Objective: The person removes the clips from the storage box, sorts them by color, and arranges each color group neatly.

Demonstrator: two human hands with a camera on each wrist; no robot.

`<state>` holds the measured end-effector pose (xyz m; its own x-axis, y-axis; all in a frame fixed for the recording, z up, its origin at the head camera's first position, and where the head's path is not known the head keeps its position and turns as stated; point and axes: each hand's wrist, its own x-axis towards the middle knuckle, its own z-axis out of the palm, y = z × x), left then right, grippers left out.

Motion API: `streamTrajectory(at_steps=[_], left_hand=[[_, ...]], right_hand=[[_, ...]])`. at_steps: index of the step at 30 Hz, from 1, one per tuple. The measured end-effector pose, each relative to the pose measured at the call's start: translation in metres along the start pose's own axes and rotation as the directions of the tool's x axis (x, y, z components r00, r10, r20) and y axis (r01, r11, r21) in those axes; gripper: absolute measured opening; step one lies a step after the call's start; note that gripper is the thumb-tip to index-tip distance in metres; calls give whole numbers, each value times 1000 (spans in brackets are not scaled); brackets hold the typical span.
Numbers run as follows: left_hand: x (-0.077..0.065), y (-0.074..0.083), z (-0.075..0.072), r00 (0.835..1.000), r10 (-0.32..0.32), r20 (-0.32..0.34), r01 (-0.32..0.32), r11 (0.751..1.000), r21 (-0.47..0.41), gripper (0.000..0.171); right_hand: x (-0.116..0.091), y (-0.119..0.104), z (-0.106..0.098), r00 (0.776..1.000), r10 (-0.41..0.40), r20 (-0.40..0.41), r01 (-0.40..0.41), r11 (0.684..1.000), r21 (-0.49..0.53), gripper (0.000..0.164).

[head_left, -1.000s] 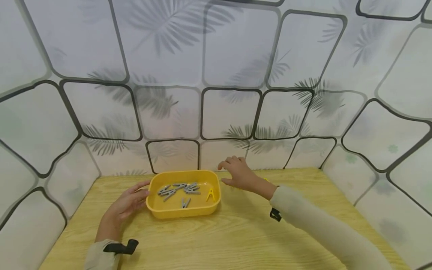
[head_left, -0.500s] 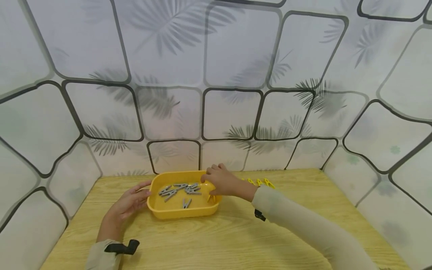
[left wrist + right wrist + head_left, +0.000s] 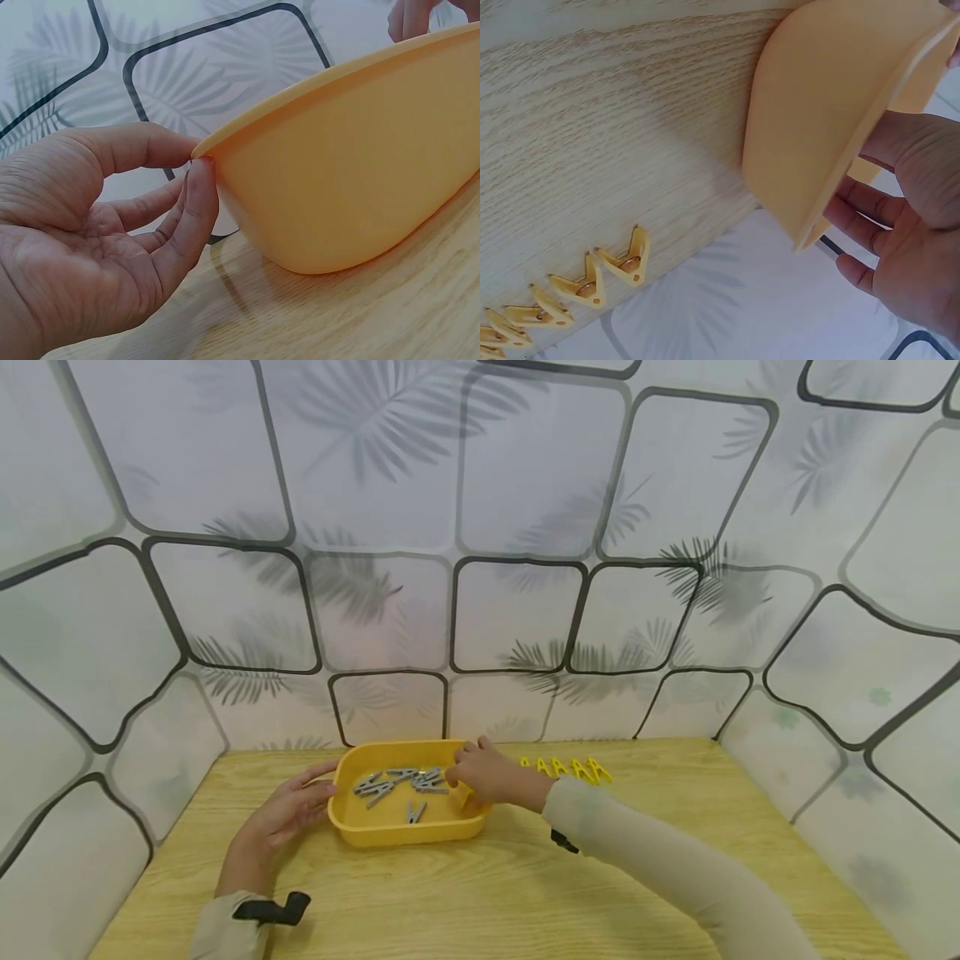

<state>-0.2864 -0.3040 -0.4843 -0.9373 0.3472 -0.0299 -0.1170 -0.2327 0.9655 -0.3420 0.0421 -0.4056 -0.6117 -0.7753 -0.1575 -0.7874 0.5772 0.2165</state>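
Observation:
A yellow plastic basin (image 3: 408,837) rests on the wooden table, with several grey clothespins (image 3: 377,792) lying in it. My left hand (image 3: 105,225) pinches the basin's rim at its left end. At the other end, my right hand (image 3: 489,773) reaches over the rim, its fingers curled down at a yellow clothespin (image 3: 465,795) inside. In the right wrist view, the basin's wall hides the fingertips of that hand and the clothespin.
Several yellow clothespins (image 3: 558,767) stand in a row on the table near the back, right of the basin. A patterned cloth wall (image 3: 517,610) rises behind the table (image 3: 525,885) and at both sides.
My right hand has moved left from beside the basin and down into its right end, onto the yellow clothespin. The row of yellow clothespins has come into sight. My left hand stays on the rim.

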Motion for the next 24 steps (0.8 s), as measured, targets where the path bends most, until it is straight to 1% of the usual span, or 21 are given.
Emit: streamTrajectory(at_steps=[4, 7, 11, 17, 24], left_hand=[[0, 0, 1, 1000, -7, -11, 7, 1000, 10, 32], [0, -1, 1, 1000, -11, -21, 11, 1000, 22, 32], [1, -1, 1, 999, -18, -34, 19, 999, 33, 32], [0, 2, 1, 997, -45, -63, 48, 998, 51, 32], [0, 2, 0, 999, -34, -32, 35, 998, 46, 32]], right_hand=[[2, -2, 4, 999, 15, 34, -13, 999, -37, 28], [3, -3, 6, 999, 25, 44, -23, 999, -47, 27], [5, -4, 7, 998, 30, 52, -28, 999, -41, 23], [9, -3, 10, 998, 36, 55, -35, 999, -22, 19], [14, -2, 16, 999, 34, 26, -33, 999, -10, 17]])
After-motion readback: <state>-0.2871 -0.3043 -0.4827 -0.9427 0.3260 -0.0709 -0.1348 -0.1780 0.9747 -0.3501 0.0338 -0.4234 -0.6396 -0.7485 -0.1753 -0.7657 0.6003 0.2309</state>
